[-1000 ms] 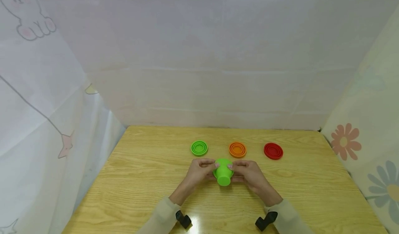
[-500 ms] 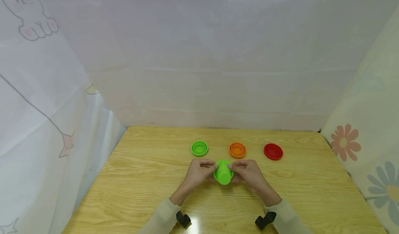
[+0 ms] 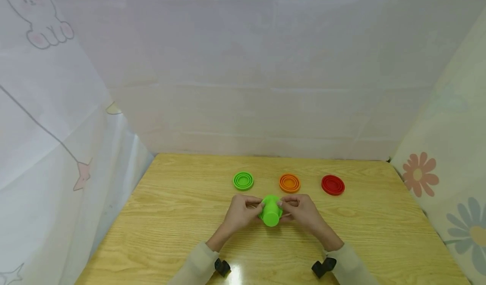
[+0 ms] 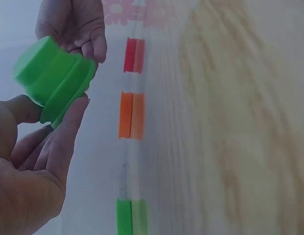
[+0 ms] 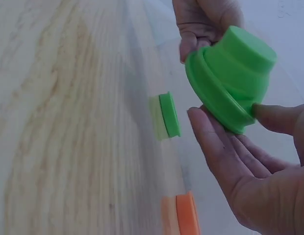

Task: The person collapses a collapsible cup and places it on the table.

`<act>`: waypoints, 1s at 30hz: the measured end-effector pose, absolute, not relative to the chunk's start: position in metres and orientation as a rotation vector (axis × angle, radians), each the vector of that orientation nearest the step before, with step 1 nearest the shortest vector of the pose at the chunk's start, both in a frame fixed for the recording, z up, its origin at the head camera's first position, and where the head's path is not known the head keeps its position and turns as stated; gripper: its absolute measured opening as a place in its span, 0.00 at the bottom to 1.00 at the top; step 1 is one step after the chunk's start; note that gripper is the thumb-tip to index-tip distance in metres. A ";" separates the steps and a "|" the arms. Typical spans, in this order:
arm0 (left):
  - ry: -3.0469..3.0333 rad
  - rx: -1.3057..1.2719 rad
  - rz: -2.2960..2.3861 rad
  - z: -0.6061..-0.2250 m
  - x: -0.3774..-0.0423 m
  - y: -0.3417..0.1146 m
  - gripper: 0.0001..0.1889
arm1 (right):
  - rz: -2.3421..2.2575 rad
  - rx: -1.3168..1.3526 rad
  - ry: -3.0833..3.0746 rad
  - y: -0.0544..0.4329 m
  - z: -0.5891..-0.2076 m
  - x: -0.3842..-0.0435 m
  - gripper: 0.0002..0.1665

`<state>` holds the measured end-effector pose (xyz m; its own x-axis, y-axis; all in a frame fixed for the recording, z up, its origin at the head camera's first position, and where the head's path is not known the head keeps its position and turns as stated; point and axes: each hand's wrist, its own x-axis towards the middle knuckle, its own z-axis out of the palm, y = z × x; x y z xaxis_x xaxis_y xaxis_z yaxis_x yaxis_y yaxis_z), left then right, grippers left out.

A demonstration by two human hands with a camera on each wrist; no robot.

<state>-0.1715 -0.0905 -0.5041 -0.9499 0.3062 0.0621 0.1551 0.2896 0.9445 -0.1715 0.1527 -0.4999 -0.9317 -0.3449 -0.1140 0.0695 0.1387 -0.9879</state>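
A green collapsible cup point(image 3: 271, 213) is held between both hands above the near-middle of the table, its closed base tilted toward me. My left hand point(image 3: 240, 214) pinches the rim from the left, with the thumb on the outer wall and the fingers behind. From the right, my right hand point(image 3: 303, 212) grips the opposite side the same way. Stepped folds show on the cup's wall point(image 5: 240, 63) in the right wrist view. In the left wrist view the cup point(image 4: 56, 81) looks partly extended. Its inside is hidden in every view.
Beyond the hands, a flattened green cup point(image 3: 243, 181), an orange one point(image 3: 290, 183) and a red one point(image 3: 333, 185) lie in a row on the wooden table point(image 3: 182, 200). Printed cloth point(image 3: 243, 86) hangs behind the table and along both sides.
The cup has tilted a little in the fingers, and its base has shifted slightly left since half a second ago. Both hands keep their grip and almost the same place. The flattened cups are still.
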 end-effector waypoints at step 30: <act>2.067 0.320 1.794 -0.499 -0.179 -0.092 0.24 | -1.813 -0.363 2.350 0.148 -0.502 -0.176 0.18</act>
<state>-0.1791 -0.0922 -0.4992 -0.9002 0.4134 -0.1368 -0.0773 0.1575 0.9845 -0.1755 0.1483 -0.5025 -0.9593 -0.2809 0.0278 -0.0982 0.2397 -0.9659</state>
